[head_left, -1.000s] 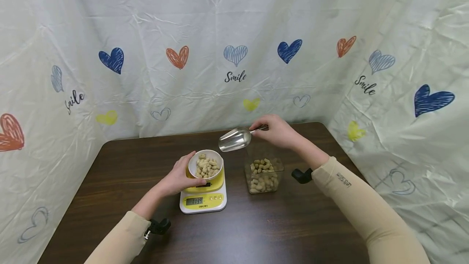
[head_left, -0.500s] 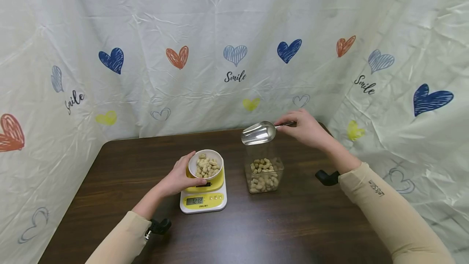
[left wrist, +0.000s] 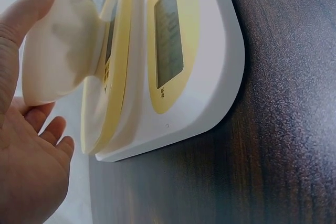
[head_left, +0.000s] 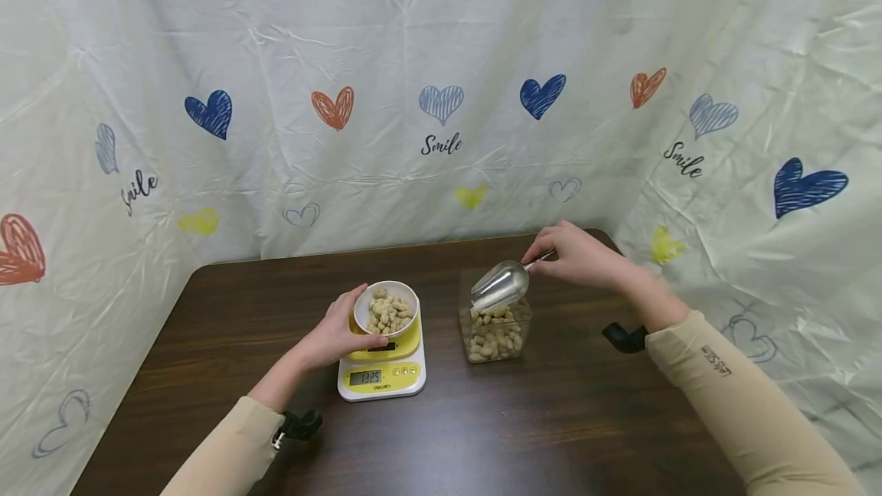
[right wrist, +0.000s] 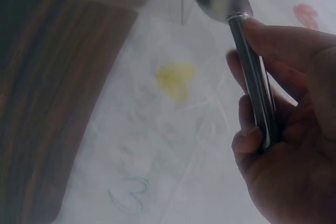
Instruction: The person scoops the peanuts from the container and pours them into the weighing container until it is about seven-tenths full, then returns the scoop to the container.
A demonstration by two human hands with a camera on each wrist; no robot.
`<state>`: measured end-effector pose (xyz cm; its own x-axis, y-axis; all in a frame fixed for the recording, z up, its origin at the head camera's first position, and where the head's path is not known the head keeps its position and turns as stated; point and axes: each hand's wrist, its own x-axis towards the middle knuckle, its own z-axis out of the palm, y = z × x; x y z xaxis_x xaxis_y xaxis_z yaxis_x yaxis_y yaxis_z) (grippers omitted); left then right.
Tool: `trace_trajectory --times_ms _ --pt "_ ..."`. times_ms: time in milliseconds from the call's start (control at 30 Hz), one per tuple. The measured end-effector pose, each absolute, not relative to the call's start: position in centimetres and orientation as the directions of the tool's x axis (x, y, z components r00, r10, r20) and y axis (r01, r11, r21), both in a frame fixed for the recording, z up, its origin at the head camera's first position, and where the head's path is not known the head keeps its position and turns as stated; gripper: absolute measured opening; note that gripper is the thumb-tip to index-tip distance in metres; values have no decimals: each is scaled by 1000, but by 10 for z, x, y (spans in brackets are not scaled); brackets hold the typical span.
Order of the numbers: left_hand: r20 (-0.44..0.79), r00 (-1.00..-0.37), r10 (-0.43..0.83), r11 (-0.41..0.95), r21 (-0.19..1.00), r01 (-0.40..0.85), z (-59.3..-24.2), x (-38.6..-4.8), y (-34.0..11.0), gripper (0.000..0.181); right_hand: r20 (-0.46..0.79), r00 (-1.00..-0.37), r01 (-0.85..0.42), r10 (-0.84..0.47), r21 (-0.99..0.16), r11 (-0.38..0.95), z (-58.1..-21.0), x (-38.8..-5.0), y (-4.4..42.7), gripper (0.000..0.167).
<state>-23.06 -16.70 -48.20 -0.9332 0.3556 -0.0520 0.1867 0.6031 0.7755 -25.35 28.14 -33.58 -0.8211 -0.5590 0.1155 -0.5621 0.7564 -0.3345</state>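
A white bowl (head_left: 360, 303) of unshelled peanuts (head_left: 389, 314) stands on a yellow and white kitchen scale (head_left: 382, 381). My left hand (head_left: 335, 335) grips the bowl from its left side; in the left wrist view the thumb (left wrist: 31, 9) and fingertips lie against opposite sides of the bowl. My right hand (head_left: 575, 253) holds a metal scoop (head_left: 501, 285) by its handle (right wrist: 254, 80). The scoop's mouth points down to the left, at the top of a clear square container (head_left: 520, 327) of peanuts. Whether it touches the peanuts I cannot tell.
The dark wooden table (head_left: 482, 435) reaches back to a pale curtain (head_left: 372, 197) printed with hearts, which also hangs at both sides. Scale and container stand side by side with a narrow gap between them. Black wrist cameras (head_left: 299, 425) jut out from both sleeves.
My right hand has carried the scoop rightward from beside the bowl, then tipped and lowered it at the container. The scale's displayed number has changed. My left hand and the bowl have stayed put.
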Motion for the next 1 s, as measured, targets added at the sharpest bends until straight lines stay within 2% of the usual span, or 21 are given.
trace_trajectory --times_ms 500,800,1000 --pt "-60 -934 353 602 779 178 -481 -230 -166 121 8 -762 -623 -648 -284 729 -362 -263 252 8" --pt "-56 -934 353 602 778 181 -481 -230 -166 120 49 -758 -642 -650 -235 730 -378 -269 246 20" --pt "-59 -934 353 602 779 178 -481 -230 -167 121 104 -774 -631 -625 -207 747 -382 -268 246 19"
